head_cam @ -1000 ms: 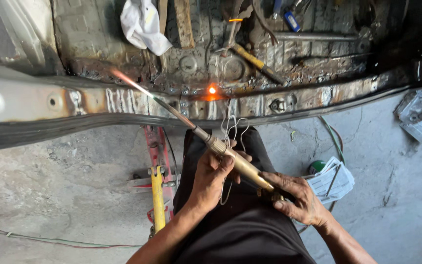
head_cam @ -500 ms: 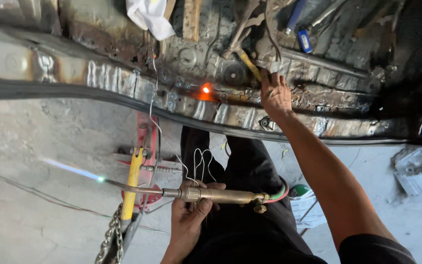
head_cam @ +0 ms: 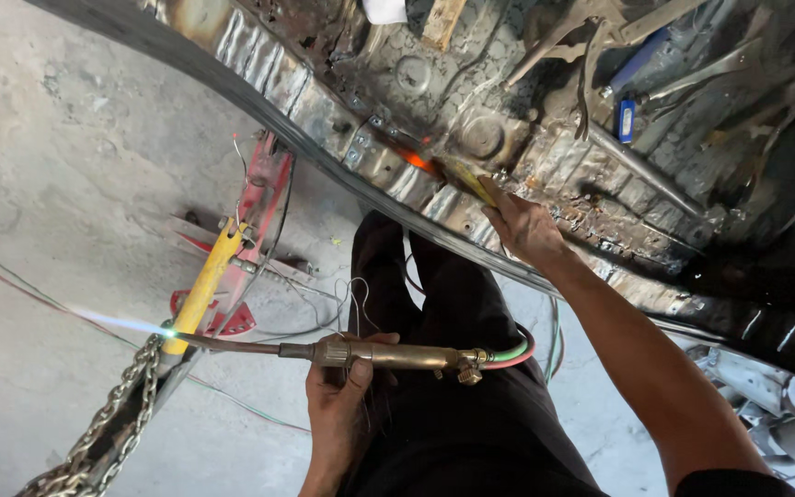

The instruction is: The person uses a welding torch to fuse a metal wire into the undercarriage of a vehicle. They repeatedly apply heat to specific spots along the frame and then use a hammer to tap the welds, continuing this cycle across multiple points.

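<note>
While the left hand (head_cam: 347, 387) grips the lit brass torch (head_cam: 388, 354), flame aimed aside over the floor, right hand (head_cam: 522, 225) clasps a yellow-handled tool (head_cam: 462, 177) beside the glowing spot (head_cam: 419, 161) on rusty sill (head_cam: 324, 101)

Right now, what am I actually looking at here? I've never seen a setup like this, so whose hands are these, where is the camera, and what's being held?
The one picture comes from a camera on the person's head, looking down over their dark trousers. There is no machine, just two bare hands. The left hand holds a brass torch, lit, its pale flame aimed sideways over the concrete floor. The right hand presses a yellow-handled tool onto rusty car body metal, beside a glowing orange spot. Nearby lie a red and yellow jack and a chain.
</note>
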